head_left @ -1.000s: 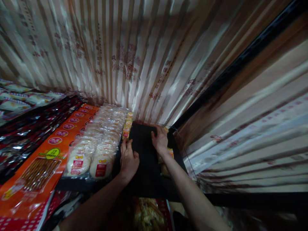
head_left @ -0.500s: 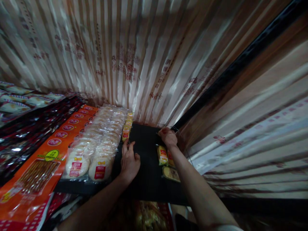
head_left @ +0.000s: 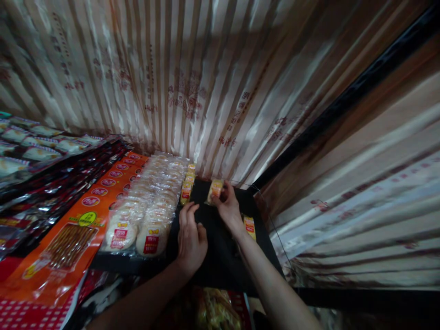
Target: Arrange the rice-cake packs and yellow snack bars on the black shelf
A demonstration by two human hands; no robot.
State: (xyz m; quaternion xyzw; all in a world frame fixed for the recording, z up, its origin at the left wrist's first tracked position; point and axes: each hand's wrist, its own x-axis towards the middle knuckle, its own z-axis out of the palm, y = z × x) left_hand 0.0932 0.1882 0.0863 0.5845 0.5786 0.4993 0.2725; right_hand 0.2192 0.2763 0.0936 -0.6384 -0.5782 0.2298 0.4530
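My right hand (head_left: 229, 206) pinches a small yellow snack packet (head_left: 215, 189) with a red and white label, over the back of a black shelf (head_left: 215, 243). My left hand (head_left: 193, 236) is open and holds nothing, its fingers stretched toward the front of a row of similar yellow packets (head_left: 186, 191). Another yellow packet (head_left: 250, 226) lies on the shelf to the right, partly covered by my right forearm.
Left of the row are two columns of clear-wrapped round white crackers (head_left: 151, 236), then orange snack bags (head_left: 74, 233) and dark shiny packs (head_left: 65, 183). A pleated printed curtain (head_left: 185, 91) hangs behind. A black post (head_left: 309, 121) slants up right; a thin wire (head_left: 275, 231) runs along the shelf's right side.
My right hand has come leftward from the shelf's back right corner and now has a yellow packet in it. My left hand's fingers are slightly lower, just in front of the row.
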